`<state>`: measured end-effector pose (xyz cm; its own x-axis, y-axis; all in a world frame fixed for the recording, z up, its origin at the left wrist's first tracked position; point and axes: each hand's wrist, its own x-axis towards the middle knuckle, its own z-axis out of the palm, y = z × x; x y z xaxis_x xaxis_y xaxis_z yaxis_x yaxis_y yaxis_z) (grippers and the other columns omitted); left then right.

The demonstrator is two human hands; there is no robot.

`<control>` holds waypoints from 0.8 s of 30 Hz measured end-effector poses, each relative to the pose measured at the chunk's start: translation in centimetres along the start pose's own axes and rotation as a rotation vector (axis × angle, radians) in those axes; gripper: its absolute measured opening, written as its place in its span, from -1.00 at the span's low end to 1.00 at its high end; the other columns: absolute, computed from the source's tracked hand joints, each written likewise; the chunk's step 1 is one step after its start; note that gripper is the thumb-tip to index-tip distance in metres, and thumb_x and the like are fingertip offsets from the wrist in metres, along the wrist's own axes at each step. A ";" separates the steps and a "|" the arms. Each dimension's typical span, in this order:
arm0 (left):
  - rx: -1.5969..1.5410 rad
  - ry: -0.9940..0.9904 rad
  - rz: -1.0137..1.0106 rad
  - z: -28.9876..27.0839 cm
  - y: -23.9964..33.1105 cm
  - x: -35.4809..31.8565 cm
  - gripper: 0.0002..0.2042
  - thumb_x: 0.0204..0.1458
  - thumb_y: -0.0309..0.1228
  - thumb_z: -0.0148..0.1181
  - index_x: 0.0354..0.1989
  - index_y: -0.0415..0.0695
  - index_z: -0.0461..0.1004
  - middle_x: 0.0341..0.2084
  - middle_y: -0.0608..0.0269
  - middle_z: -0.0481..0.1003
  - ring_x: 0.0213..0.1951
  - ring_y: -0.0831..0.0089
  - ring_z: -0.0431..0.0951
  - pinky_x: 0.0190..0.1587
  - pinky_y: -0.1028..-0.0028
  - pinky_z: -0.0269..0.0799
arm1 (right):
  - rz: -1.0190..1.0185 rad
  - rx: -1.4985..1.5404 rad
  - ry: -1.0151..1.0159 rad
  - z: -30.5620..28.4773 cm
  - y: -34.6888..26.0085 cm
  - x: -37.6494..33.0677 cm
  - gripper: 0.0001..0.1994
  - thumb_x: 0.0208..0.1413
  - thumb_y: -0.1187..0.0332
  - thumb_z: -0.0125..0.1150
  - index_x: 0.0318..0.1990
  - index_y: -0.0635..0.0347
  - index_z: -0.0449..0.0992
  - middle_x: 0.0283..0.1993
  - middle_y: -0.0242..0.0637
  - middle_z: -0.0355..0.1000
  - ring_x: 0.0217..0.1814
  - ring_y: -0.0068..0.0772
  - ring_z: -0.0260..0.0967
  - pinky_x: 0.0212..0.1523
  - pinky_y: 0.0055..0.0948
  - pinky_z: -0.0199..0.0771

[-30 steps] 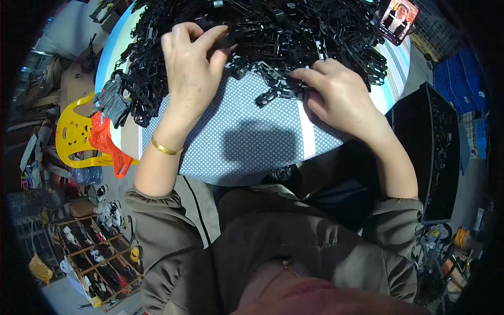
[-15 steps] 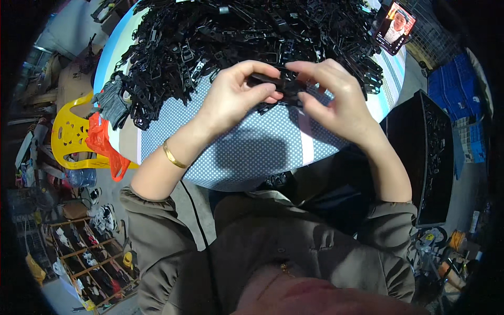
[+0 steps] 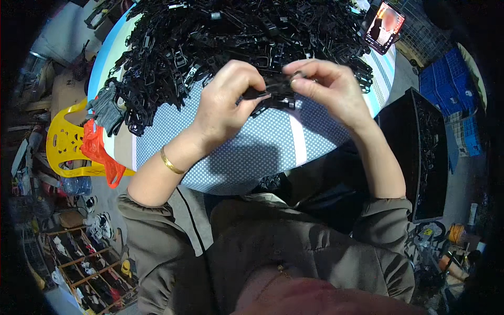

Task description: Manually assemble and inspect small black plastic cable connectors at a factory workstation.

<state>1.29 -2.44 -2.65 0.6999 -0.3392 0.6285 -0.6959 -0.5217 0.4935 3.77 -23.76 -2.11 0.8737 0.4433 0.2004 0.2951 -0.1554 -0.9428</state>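
Both hands are raised over the near edge of a big heap of small black parts point(image 3: 220, 39), some with shiny metallic bits. My left hand point(image 3: 227, 100) is closed, thumb against curled fingers, on a slim dark plastic part point(image 3: 254, 93). My right hand point(image 3: 336, 92) pinches a small black piece point(image 3: 297, 76) between thumb and fingers. The two dark pieces meet or overlap between the hands; blur hides whether they are joined. Just below the fingers, a few loose black parts point(image 3: 278, 105) lie on the dotted tablecloth point(image 3: 241, 152).
A phone point(image 3: 385, 27) with a lit screen stands at the table's right. Grey cloth point(image 3: 107, 107) and a red plastic bag point(image 3: 97, 144) hang by the left edge, beside a yellow chair point(image 3: 63, 137). On the right stand a large black container point(image 3: 433, 157) holding black parts and blue crates point(image 3: 446, 81).
My left fingers have curled in more tightly around the dark part. My right thumb and fingers have drawn together into a pinch. The whole view has shifted slightly.
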 end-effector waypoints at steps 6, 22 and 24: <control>0.054 -0.014 0.268 0.2 -0.4 -0.2 -0.73 -0.30 -0.66 0.27 -0.38 -0.18 0.38 -0.36 0.15 0.42 -0.34 0.35 0.47 -0.35 0.52 0.42 | 0.147 0.323 -0.120 1.0 0.0 -0.3 -0.88 0.02 0.45 0.19 -0.33 0.30 0.42 -0.12 -0.19 0.40 -0.27 -0.57 0.41 -0.24 -0.55 0.47; -1.072 -0.034 -0.705 -0.5 -0.9 0.6 -0.71 0.15 -0.45 -0.10 -0.01 -0.36 0.29 -0.23 -0.03 0.45 -0.25 0.34 0.56 -0.18 0.55 0.54 | -0.437 -0.353 0.211 0.9 -0.3 -0.2 -0.89 -0.07 0.49 0.21 -0.35 0.31 0.50 -0.16 -0.21 0.38 -0.16 -0.40 0.36 -0.18 -0.51 0.37; -1.053 0.053 -0.666 -0.2 -0.6 0.6 -0.70 0.14 -0.45 -0.08 0.01 -0.36 0.28 -0.21 -0.05 0.45 -0.24 0.33 0.55 -0.14 0.54 0.52 | -0.400 -0.326 0.187 0.9 -0.2 -0.1 -0.89 -0.06 0.49 0.20 -0.35 0.31 0.51 -0.20 -0.23 0.39 -0.20 -0.43 0.37 -0.22 -0.54 0.37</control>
<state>2.10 -2.21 -2.40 0.9753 -0.2049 0.0827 -0.0158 0.3086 0.9511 3.25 -23.01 -2.16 0.7140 0.3644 0.5978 0.6967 -0.2853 -0.6582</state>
